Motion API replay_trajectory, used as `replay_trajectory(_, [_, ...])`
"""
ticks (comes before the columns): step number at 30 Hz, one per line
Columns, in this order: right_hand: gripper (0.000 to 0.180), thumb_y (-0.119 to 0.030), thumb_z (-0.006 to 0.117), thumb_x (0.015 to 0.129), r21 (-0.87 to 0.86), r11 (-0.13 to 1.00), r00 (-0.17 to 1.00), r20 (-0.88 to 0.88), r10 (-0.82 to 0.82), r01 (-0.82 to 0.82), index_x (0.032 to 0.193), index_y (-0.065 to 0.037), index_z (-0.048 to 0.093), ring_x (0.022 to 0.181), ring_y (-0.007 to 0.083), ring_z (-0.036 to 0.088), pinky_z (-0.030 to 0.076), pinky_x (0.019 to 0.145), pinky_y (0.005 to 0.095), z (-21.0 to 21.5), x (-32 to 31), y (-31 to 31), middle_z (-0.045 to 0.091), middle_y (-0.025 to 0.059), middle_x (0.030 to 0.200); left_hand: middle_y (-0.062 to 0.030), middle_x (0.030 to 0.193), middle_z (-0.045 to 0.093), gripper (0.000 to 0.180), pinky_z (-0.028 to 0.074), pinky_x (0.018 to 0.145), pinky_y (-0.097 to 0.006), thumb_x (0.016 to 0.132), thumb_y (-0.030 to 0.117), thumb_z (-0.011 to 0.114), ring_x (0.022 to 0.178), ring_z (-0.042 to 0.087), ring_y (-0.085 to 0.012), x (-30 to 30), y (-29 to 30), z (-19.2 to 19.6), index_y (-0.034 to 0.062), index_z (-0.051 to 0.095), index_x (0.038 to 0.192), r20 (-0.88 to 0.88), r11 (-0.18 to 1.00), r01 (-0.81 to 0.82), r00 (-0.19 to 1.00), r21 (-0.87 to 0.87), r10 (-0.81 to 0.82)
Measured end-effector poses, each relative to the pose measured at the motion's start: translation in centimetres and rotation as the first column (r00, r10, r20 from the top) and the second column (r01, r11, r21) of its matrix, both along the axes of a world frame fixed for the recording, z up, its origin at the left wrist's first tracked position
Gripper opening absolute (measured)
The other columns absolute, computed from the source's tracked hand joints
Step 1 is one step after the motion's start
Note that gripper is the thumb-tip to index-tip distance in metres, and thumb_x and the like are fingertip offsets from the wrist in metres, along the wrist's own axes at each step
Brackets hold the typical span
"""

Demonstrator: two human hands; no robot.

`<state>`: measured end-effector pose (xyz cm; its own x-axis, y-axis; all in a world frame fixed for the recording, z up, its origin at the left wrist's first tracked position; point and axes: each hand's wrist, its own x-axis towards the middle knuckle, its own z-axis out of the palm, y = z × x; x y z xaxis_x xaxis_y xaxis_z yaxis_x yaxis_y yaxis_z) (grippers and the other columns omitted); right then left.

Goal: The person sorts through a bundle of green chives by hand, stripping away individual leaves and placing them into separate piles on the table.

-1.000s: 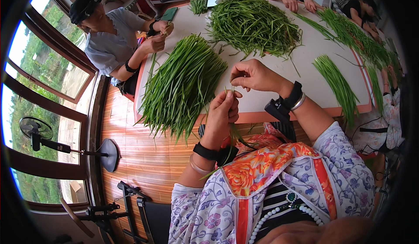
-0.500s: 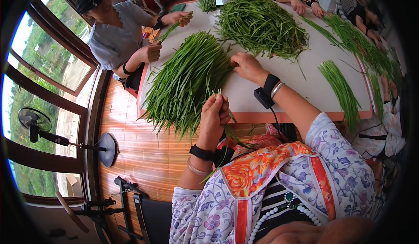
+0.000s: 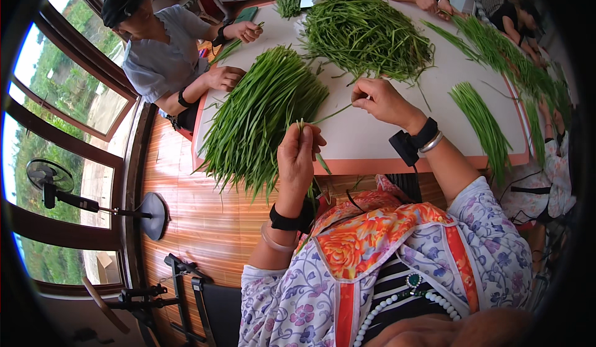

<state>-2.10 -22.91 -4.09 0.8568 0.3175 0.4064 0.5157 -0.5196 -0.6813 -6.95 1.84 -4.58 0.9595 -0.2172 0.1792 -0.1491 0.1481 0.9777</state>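
My left hand (image 3: 297, 154) is closed on a few garlic chives, their pale cut ends (image 3: 301, 123) poking up above the thumb and the leaves trailing below. To its right, my right hand (image 3: 385, 101) pinches a single chive stalk (image 3: 333, 114) that slants down toward the left hand. A thick, combed heap of chives (image 3: 261, 111) lies at the table's near left edge, just beyond my left hand. Farther back spreads a looser, tangled chive pile (image 3: 366, 36).
The white table (image 3: 372, 139) has a pink edge. A neat chive bundle (image 3: 478, 120) lies at right, with more chives (image 3: 515, 61) along the far right side. A co-worker (image 3: 167, 49) sits at left handling chives; other people work across and at right. A fan (image 3: 53, 179) stands by the windows.
My right hand has drawn away from the heap to the right, now with a stalk in its fingers. My left hand rose slightly. The left co-worker's nearer hand has moved down to the heap.
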Motion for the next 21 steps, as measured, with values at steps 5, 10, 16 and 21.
replay_trajectory(5, [0.015,-0.004,0.068,0.082,-0.08,0.986,0.988,0.03,0.149,-0.146,0.084,0.001,0.055,0.072,0.0303,0.061,0.049,0.065,0.0366,2.6,-4.0,1.1,0.06,0.014,0.078,-0.0144,0.091,0.069,0.013,0.052,0.077,-0.032,0.1,0.007,0.05,0.086,0.068,-0.0235,0.3,-1.9,-0.2,-0.0029,0.059,0.097,0.392,0.964,-0.099,0.92,0.245,-0.006])
replay_trajectory(10, [0.015,-0.009,0.07,0.079,-0.134,0.972,0.955,0.205,0.216,-0.192,0.083,-0.003,0.057,0.074,0.0318,0.062,0.049,0.062,0.0379,3.3,-5.0,1.4,0.06,0.0111,0.082,-0.0008,0.068,0.05,0.014,0.041,0.059,-0.026,0.098,0.003,0.049,0.065,0.046,-0.0094,-0.9,-3.4,-0.6,-0.0004,0.05,0.084,0.205,0.947,0.127,0.959,0.294,-0.193])
replay_trajectory(16, [0.015,-0.004,0.07,0.08,0.065,0.969,0.97,0.069,0.232,-0.236,0.088,0.0,0.057,0.069,0.0248,0.064,0.05,0.061,0.0327,2.1,-5.0,1.6,0.063,0.0106,0.076,0.0065,0.066,0.042,0.015,0.03,0.049,-0.022,0.098,0.007,0.052,0.058,0.036,-0.0028,-1.3,-3.0,-1.0,0.0033,0.051,0.084,0.166,0.942,0.136,0.967,0.307,-0.193])
replay_trajectory(21, [0.009,-0.004,0.064,0.09,0.188,0.943,0.955,-0.061,0.292,-0.276,0.091,0.004,0.061,0.07,0.0144,0.065,0.052,0.063,0.0281,1.5,-4.6,3.4,0.066,0.0095,0.078,0.002,0.074,0.054,0.017,0.035,0.057,-0.021,0.101,0.011,0.05,0.066,0.041,-0.0039,-1.8,-1.9,-0.5,-0.001,0.059,0.092,-0.073,0.974,0.168,0.985,0.151,-0.158])
